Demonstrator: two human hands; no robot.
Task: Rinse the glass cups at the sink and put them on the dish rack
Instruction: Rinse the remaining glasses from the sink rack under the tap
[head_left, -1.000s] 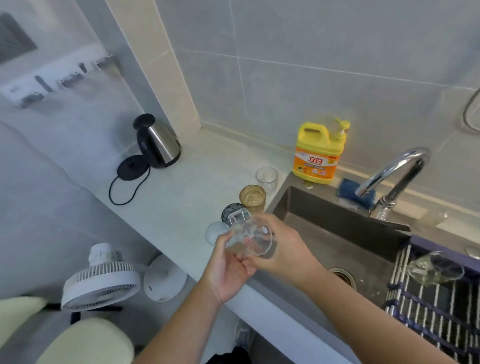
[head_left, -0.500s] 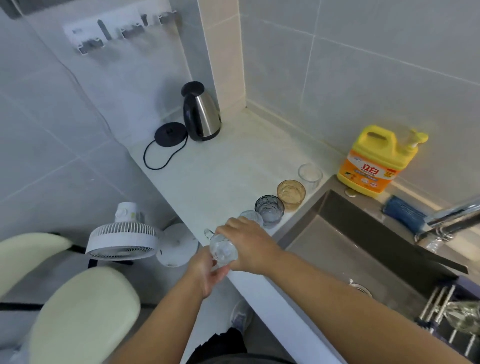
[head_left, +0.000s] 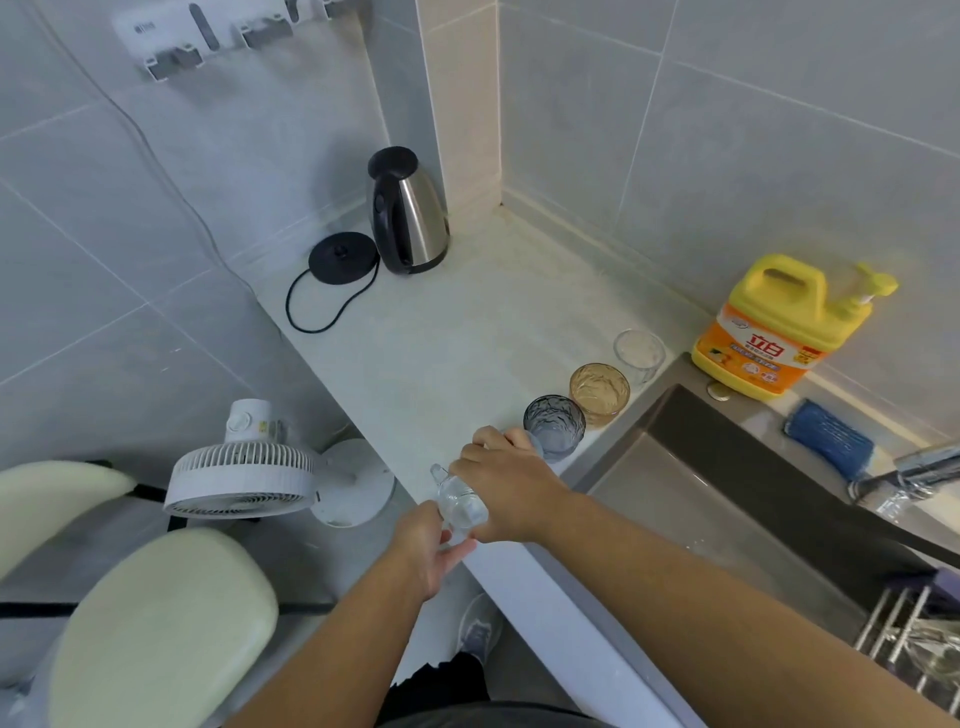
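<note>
Glass cup (head_left: 460, 503) shifted leftward, clear, tilted, right hand (head_left: 511, 491) gripping

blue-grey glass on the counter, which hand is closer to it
Right. The right hand is just beside the blue-grey glass, its knuckles almost at it. The left hand is lower and further left, under the clear glass that both hands hold.

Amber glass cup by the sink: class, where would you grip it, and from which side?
Grip the amber glass cup by its wall below the rim, from above: it stands upright, with the grey cup and clear cup close on two sides.
</note>
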